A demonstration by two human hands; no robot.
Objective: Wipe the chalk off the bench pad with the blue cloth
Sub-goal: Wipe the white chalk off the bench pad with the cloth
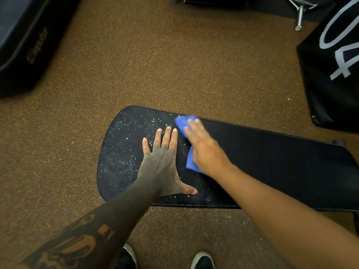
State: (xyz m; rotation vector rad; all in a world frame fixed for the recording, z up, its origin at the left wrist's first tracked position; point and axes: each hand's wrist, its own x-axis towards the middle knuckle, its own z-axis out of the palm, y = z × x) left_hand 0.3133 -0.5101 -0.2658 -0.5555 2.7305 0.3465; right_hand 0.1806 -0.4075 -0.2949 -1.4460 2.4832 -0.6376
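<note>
A long black bench pad (272,164) runs from the centre to the right edge. White chalk specks (124,150) cover its rounded left end; the right part looks dark and clean. My right hand (204,148) presses flat on a blue cloth (183,123) near the pad's far edge, at the border of the chalky area. The cloth shows beyond my fingertips and under my palm. My left hand (161,162) lies flat on the pad with fingers spread, just left of the cloth, holding nothing.
Brown speckled floor (155,65) surrounds the bench. A black padded block (25,39) lies at the top left, a black box with white numerals (334,70) at the right. A metal leg (300,14) stands at the top right. My shoes (202,261) show at the bottom.
</note>
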